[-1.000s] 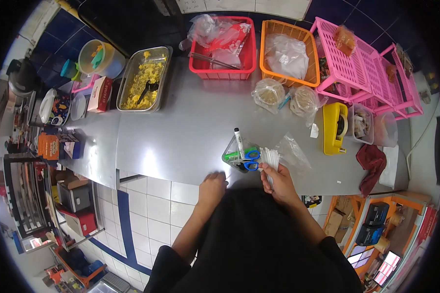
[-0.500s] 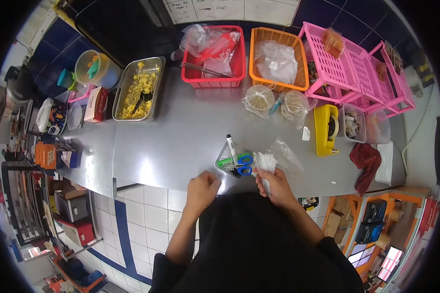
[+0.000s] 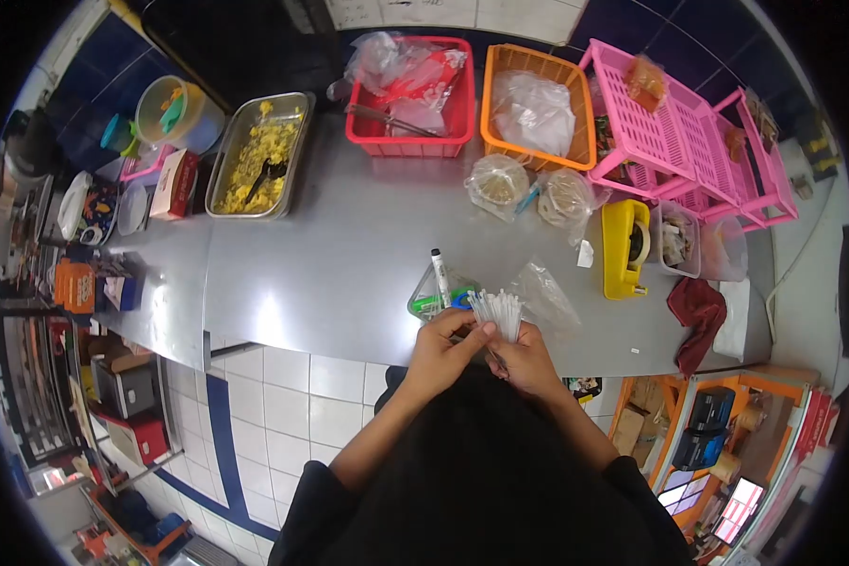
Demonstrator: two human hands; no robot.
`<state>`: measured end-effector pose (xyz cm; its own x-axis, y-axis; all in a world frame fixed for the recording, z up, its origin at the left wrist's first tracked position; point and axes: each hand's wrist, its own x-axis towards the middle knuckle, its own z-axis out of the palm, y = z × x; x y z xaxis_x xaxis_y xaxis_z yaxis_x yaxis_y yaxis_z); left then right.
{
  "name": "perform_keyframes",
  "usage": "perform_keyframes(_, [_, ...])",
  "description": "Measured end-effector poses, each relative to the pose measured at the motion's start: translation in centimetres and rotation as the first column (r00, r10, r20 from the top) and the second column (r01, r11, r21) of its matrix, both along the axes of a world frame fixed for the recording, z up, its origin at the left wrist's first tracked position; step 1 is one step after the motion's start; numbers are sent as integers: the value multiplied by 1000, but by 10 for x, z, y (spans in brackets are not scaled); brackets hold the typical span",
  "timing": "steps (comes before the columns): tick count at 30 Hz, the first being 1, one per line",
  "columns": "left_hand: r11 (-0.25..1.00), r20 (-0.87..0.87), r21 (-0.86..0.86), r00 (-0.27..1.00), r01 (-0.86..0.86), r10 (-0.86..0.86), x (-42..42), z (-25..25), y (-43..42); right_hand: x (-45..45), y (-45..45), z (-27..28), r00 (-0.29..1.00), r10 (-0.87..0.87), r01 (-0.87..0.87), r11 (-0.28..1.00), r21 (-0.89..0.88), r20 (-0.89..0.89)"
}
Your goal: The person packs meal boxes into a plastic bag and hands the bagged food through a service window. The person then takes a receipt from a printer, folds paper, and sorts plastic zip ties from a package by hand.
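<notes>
A bundle of thin white sticks (image 3: pixel 498 307) stands upright in my right hand (image 3: pixel 526 360), whose fingers wrap round its lower part. My left hand (image 3: pixel 441 353) is closed against the left side of the same bundle, its thumb across the sticks. Just behind my left hand is a small tray (image 3: pixel 415 300) with a white marker (image 3: pixel 440 275), a green item (image 3: pixel 428 305) and blue-handled scissors (image 3: pixel 461 300), partly hidden by the hand. A clear plastic bag (image 3: pixel 547 297) lies to the right of the bundle.
Along the back stand a metal pan of yellow food (image 3: pixel 288 189), a red basket (image 3: pixel 410 146), an orange basket (image 3: pixel 538 160) and a pink rack (image 3: pixel 643 156). Two bagged bundles (image 3: pixel 498 184) lie before the orange basket. A yellow tape dispenser (image 3: pixel 619 255) and dark red cloth (image 3: pixel 698 316) are at right.
My left hand has moved right from the table's front edge and now touches the bundle beside my right hand. The scissors are now more hidden.
</notes>
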<state>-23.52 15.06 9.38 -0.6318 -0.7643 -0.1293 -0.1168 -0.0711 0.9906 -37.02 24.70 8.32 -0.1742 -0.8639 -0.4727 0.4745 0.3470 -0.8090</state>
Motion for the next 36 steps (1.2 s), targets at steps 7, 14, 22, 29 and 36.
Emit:
perform_keyframes(7, [835,-178,550,977,2,115,6,-7,-2,7,-11,20,999,-39,39,999,21,0])
perform_keyframes(14, [917,-125,392,984,-68,126,2,0,-4,10,-12,25,984,-26,31,999,26,-176])
perform_keyframes(22, [918,-98,379,981,-120,169,2,-1,-6,13,-9,27,975,-70,76,997,18,-208])
perform_keyframes(29, [918,-83,380,984,-113,155,1,1,-6,12,-9,28,980,-62,67,998,18,-191])
perform_keyframes(36, [926,-77,357,984,-124,161,1,4,-6,11,-8,27,984,-42,47,999,21,-173])
